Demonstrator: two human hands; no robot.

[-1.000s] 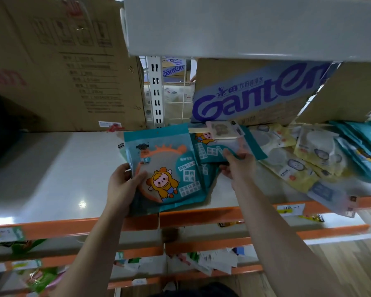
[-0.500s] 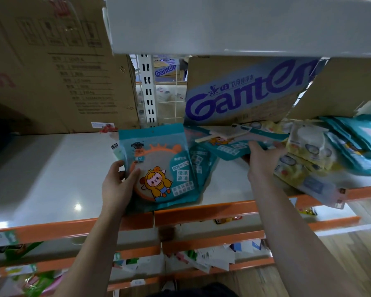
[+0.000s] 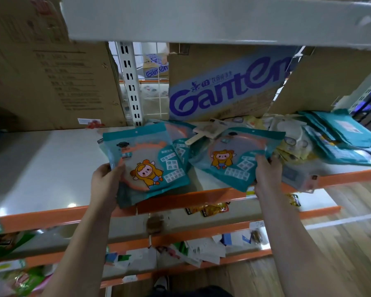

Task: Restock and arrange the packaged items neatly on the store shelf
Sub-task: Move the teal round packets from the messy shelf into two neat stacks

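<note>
Head view — shelf (image 3: 41, 168) stock, listed by item.

Left hand (image 3: 106, 183): gripped the left edge of a teal pouch stack (image 3: 146, 159), thumb curled over the front, fingers hidden behind. The stack stood tilted at the shelf's orange front lip, its lower corner overhanging.

Right hand (image 3: 266, 174): pinched the right edge of a single pouch (image 3: 234, 155), thumb on its face. The pouch was slanted just right of the stack; whether it rested on the shelf could not be told.

Brush pack (image 3: 204, 131): lay behind and between the two, with a pale handle.

Yellow packs (image 3: 291, 144): loose heap just right of the pouch.

Teal heap (image 3: 341, 136): far right, overlapping.

Ganten box (image 3: 223, 88): at the back, tilted — behind the heaps.

Carton (image 3: 47, 71): brown, back left, well apart from the stack.
</note>
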